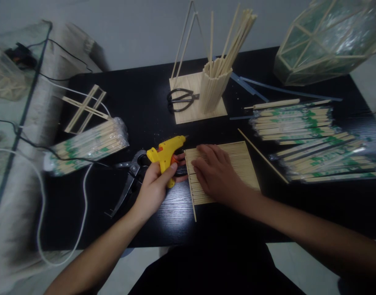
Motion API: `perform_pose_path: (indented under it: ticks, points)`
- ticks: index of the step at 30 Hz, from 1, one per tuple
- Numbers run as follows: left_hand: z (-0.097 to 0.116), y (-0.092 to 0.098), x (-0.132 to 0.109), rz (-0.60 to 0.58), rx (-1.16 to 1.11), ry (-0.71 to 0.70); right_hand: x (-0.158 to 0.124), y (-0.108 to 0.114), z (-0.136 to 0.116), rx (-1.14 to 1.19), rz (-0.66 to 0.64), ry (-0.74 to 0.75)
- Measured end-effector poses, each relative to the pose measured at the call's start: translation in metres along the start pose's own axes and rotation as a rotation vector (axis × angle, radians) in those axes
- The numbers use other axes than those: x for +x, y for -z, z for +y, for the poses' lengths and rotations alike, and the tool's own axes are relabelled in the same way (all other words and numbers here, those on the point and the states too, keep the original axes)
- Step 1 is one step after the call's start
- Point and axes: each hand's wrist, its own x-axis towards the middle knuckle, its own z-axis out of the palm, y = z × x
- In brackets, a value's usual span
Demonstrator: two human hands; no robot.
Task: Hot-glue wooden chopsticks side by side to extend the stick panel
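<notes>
My left hand (pixel 155 184) is wrapped round a yellow hot glue gun (pixel 166 153), whose nozzle points up and to the right. Just right of it lies a flat panel of wooden sticks (pixel 241 164), side by side. My right hand (pixel 214 172) rests on the panel with its fingers slightly bent and apart, fingertips near the left edge. Along that edge runs a crosswise stick (pixel 193 205), its lower end jutting past the panel. Pliers-like metal tool (pixel 129 180) lies left of my left hand, partly hidden by it.
Behind stands a stick-built holder (pixel 214 90) full of loose sticks, on a wooden base with black-handled scissors (pixel 182 100). Packs of chopsticks lie right (pixel 298 123) and left (pixel 89 145). A white cord (pixel 85 205) loops over the table's front edge. A geometric glass-like piece (pixel 326 45) sits back right.
</notes>
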Motion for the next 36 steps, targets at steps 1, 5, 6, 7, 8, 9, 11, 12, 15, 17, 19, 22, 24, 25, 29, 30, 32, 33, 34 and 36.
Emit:
perform_pose_path:
  ticks: [1,5,6,7,8,9,11,12,15,17,19,22,24,25,29,30,32,33,34,36]
  points:
    - [-0.0001,-0.0001,0.0,0.001,0.001,0.002,0.0,0.0001,-0.0001,-0.005,0.001,0.001]
    - [0.0004,-0.0012,-0.0003,0.01,-0.008,0.009,0.0,0.0003,0.0001,-0.018,0.013,0.018]
    - [0.0005,-0.0014,-0.0005,0.009,-0.008,0.01,0.0,0.0003,0.0002,-0.019,0.017,0.022]
    - [0.0006,-0.0014,-0.0006,0.009,-0.008,0.009,-0.0001,0.0001,0.0003,-0.021,0.02,0.023]
    - [0.0006,-0.0014,-0.0007,0.009,-0.01,0.005,-0.0002,-0.0001,0.0004,-0.021,0.024,0.023]
    - [0.0006,-0.0012,-0.0007,0.009,-0.011,0.002,-0.0002,-0.0004,0.0005,-0.022,0.028,0.022]
    - [0.0004,-0.0006,-0.0008,0.007,-0.013,-0.001,-0.0004,-0.001,0.0006,-0.018,0.032,0.016]
    - [0.0004,-0.0004,-0.0007,0.008,-0.012,0.001,-0.0005,-0.0012,0.0006,-0.013,0.029,0.012]
    - [0.0003,0.0,-0.0007,0.007,-0.002,0.006,-0.0007,-0.0014,0.0007,0.006,0.018,0.0]
    - [0.0002,-0.0002,-0.0006,0.013,-0.003,0.005,-0.0008,-0.0012,0.0006,0.009,0.014,0.003]
    - [0.0002,-0.0005,-0.0006,0.013,-0.008,0.001,-0.0008,-0.0012,0.0005,0.004,0.015,0.007]
    - [0.0001,-0.0004,-0.0003,-0.003,-0.015,-0.003,-0.0008,-0.0012,0.0002,-0.001,0.015,0.001]
    - [0.0,-0.0001,0.0,-0.015,-0.015,-0.002,-0.0007,-0.001,0.0,0.003,0.01,-0.005]
    - [-0.0002,0.0001,0.0002,-0.017,-0.015,-0.002,-0.0007,-0.0008,0.0,0.003,0.008,-0.007]
    - [-0.0011,0.0002,0.0005,0.005,-0.017,-0.01,-0.0006,0.0003,-0.0001,-0.022,0.006,0.001]
    - [-0.0012,0.0,0.0004,0.011,-0.021,-0.012,-0.0006,0.0005,-0.0001,-0.031,0.01,0.006]
    - [-0.0012,-0.0004,0.0002,0.013,-0.025,-0.012,-0.0006,0.0004,-0.0001,-0.036,0.013,0.013]
    - [-0.0011,-0.0006,0.0001,0.013,-0.025,-0.009,-0.0006,0.0002,-0.0001,-0.034,0.013,0.01]
    - [-0.001,-0.0007,-0.0001,0.011,-0.024,-0.006,-0.0006,0.0,-0.0001,-0.029,0.012,0.005]
    - [-0.0007,-0.0009,-0.0003,0.009,-0.022,-0.002,-0.0007,-0.0007,0.0001,-0.017,0.012,-0.003]
